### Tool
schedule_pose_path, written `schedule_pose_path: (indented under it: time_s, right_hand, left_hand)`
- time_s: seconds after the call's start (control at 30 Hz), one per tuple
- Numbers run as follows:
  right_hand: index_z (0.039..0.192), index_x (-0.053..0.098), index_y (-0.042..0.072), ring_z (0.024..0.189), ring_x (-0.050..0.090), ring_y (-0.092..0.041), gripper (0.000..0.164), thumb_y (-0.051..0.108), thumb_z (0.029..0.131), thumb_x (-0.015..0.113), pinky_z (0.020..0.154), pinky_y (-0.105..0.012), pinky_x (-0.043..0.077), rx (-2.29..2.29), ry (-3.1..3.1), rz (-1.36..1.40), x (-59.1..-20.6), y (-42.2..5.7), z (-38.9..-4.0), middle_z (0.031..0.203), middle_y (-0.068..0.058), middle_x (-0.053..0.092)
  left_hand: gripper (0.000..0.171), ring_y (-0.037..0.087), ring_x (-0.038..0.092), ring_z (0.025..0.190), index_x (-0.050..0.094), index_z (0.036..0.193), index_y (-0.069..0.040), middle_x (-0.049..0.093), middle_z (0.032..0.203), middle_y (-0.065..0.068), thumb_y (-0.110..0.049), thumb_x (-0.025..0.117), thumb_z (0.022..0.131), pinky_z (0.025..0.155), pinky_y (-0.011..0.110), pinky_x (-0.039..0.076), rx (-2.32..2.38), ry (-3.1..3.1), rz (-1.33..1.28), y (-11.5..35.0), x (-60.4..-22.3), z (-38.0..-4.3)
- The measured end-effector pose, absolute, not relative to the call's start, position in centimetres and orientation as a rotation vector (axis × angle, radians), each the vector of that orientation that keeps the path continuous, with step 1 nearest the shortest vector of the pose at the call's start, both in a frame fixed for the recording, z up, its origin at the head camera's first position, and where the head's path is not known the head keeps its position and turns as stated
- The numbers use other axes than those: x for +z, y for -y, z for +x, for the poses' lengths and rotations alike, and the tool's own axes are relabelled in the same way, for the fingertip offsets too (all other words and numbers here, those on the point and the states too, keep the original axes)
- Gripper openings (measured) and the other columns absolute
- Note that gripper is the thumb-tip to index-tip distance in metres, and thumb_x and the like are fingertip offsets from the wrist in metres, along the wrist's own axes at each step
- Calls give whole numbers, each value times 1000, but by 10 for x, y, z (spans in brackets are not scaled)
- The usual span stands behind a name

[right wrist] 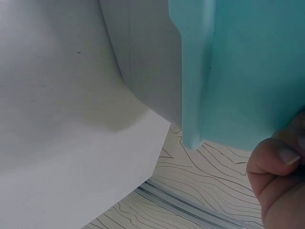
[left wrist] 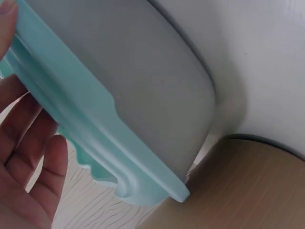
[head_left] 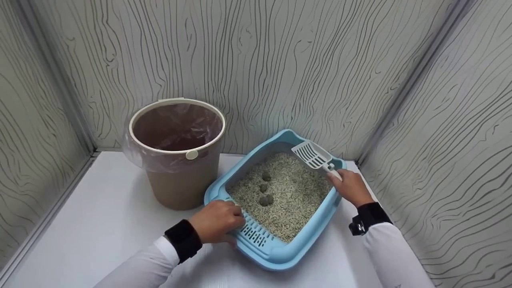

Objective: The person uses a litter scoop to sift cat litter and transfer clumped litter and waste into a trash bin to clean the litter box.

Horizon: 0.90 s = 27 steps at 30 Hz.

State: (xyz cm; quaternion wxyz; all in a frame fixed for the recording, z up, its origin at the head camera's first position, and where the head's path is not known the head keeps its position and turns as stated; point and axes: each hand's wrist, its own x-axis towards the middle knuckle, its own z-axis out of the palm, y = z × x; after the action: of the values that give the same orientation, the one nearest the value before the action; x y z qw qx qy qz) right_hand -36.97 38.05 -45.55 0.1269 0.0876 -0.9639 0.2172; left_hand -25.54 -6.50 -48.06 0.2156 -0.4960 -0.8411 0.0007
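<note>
A light blue litter box point(head_left: 308, 245) with a grey base stands on the white surface, filled with pale grainy litter point(head_left: 296, 192). Several dark round clumps point(head_left: 266, 200) lie on the litter, left of the middle. My left hand point(head_left: 219, 222) grips the near-left rim beside the slotted step; in the left wrist view its thumb is on one side of the rim and the fingers point(left wrist: 28, 129) on the other. With my right hand point(head_left: 352, 188) I hold a white slotted litter scoop point(head_left: 312, 155) by its handle, its blade over the box's far right part. The right wrist view does not show the scoop.
A tan bin point(head_left: 180, 192) with a clear plastic liner point(head_left: 158, 165) stands left of the litter box, close to its far-left side. Wood-patterned walls point(head_left: 256, 72) enclose the back and both sides of the white surface point(head_left: 100, 232).
</note>
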Motion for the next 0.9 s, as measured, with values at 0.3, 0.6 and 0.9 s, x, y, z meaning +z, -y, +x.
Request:
schedule_pose_path:
  time_s: [0.3,0.6,0.9]
  right_hand:
    - [82,61,9,63,49,-20,31,31,104,62,63,-35,39,637,2770,174,-462,-387,-350,70,-5,58]
    - [81,54,10,60,45,-20,38,39,106,57,61,-34,36,628,2785,132,-462,-389,-338,66,-3,46]
    - [79,51,9,60,45,-23,39,36,106,57,61,-36,36,618,2776,207,-465,-394,-341,64,-3,42]
  left_hand:
    - [53,15,75,94,74,112,-26,79,109,-3,-51,89,68,82,35,61,33,2386,-1361,69,-480,-263]
    - [53,17,76,105,74,125,-31,79,121,-4,-36,90,74,86,36,62,121,2410,-1294,71,-480,-266]
    - [45,14,74,116,73,129,-35,76,129,-9,-28,81,85,84,41,59,184,2522,-1054,59,-478,-245]
